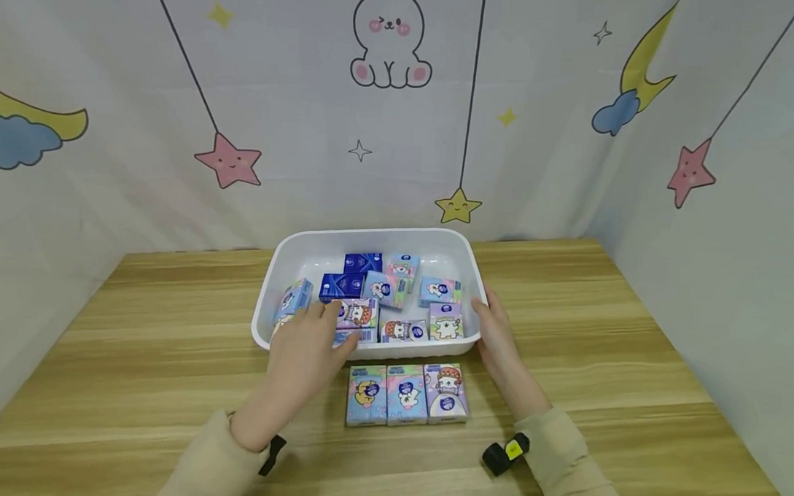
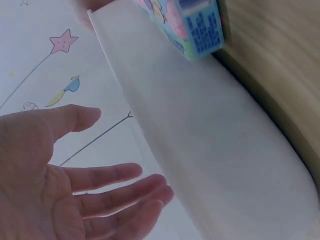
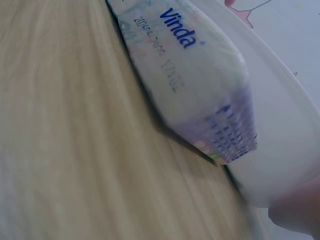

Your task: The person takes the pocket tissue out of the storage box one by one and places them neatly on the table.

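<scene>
A white plastic bin (image 1: 371,236) holds several small tissue packs, some dark blue (image 1: 342,285) and others in pastel cartoon prints (image 1: 445,323). My left hand (image 1: 304,347) is over the bin's front left rim, fingers spread and slightly bent, with nothing in its grasp. In the left wrist view, its thumb and fingers (image 2: 115,197) stand apart beside the bin's outer wall (image 2: 200,130). My right hand (image 1: 499,339) holds the bin's right side, thumb at the rim and fingers along the outside. The right wrist view catches one fingertip (image 3: 295,215) against the bin's wall.
In front of the bin, three cartoon tissue packs (image 1: 406,394) lie side by side in a row on the wooden table (image 1: 169,386). White cloth (image 1: 297,113) printed with stars and a rabbit hangs behind the table. Black straps (image 1: 495,458) circle both wrists.
</scene>
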Demonstrator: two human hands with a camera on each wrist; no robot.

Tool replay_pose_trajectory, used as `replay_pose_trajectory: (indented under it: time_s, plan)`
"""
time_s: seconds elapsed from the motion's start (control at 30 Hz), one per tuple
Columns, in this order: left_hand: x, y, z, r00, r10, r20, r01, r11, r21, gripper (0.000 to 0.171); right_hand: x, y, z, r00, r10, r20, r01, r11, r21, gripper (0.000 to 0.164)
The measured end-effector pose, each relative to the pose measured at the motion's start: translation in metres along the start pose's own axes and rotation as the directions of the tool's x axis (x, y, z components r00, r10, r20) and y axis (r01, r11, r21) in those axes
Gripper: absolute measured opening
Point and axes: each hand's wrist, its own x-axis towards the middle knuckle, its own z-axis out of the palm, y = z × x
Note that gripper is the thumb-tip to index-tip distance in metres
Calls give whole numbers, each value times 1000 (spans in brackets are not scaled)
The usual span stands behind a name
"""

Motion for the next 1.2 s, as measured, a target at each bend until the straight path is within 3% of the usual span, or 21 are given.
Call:
replay_pose_trajectory:
  time_s: [0.3, 0.63, 1.0, 1.2]
  plan:
    - [25, -4, 14, 991, -100, 89, 104, 994, -35, 64, -1, 2, -1, 1000, 5, -8, -5, 1000, -6, 57]
    - [37, -2, 21, 974, -161, 156, 166, 986, -19, 69, 0, 2, 1, 1000, -1, 2, 1, 1000, -7, 58]
    - [40, 5, 33, 973, -160, 163, 162, 987, 1, 82, 1, 3, -1, 1000, -7, 10, 8, 1000, -11, 57]
    - [39, 6, 39, 973, -171, 153, 161, 984, 72, 84, 2, 4, -1, 1000, -17, 5, 17, 1000, -10, 57]
